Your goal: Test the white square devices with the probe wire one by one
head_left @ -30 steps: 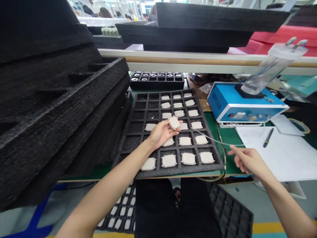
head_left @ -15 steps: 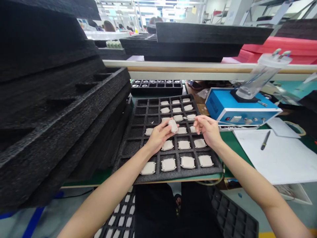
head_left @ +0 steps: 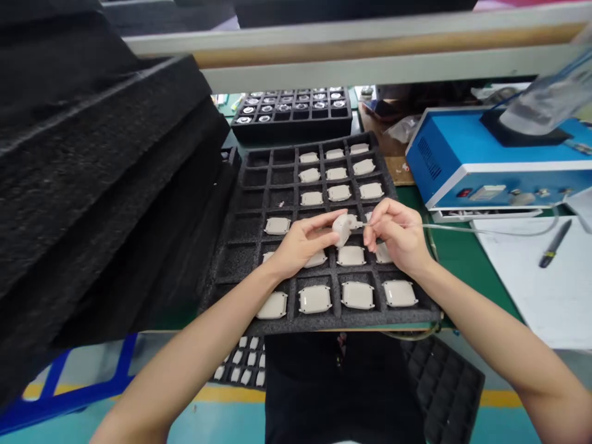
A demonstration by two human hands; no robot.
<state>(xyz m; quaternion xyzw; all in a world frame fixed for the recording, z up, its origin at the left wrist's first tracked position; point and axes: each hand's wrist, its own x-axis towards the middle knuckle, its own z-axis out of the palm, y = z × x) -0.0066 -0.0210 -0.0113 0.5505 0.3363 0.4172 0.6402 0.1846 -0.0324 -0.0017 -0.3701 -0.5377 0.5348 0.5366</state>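
My left hand [head_left: 308,243] is closed on a beige watch case [head_left: 342,229], tilted up on its edge above the foam tray [head_left: 234,262]. Between the fingertips of my right hand [head_left: 396,237] is a thin pen-like tool [head_left: 359,225] with a pale tip, close beside the case; whether they touch, I cannot tell. A clear tube [head_left: 490,231] trails from behind that hand towards the blue machine [head_left: 444,154]. More beige watch cases [head_left: 358,296] lie flat in the tray's pockets, some partly covered by my hands.
Stacked black foam trays [head_left: 152,185] rise close on the left. A shelf rail [head_left: 324,61] crosses above the back. Behind the work tray stands a black tray of round parts [head_left: 296,126]. Paper [head_left: 518,283] with a pen [head_left: 555,243] lies at right.
The view has tilted down and come closer. My left hand has turned the watch case onto its edge, and the tool tip in my right hand is now nearer to it.
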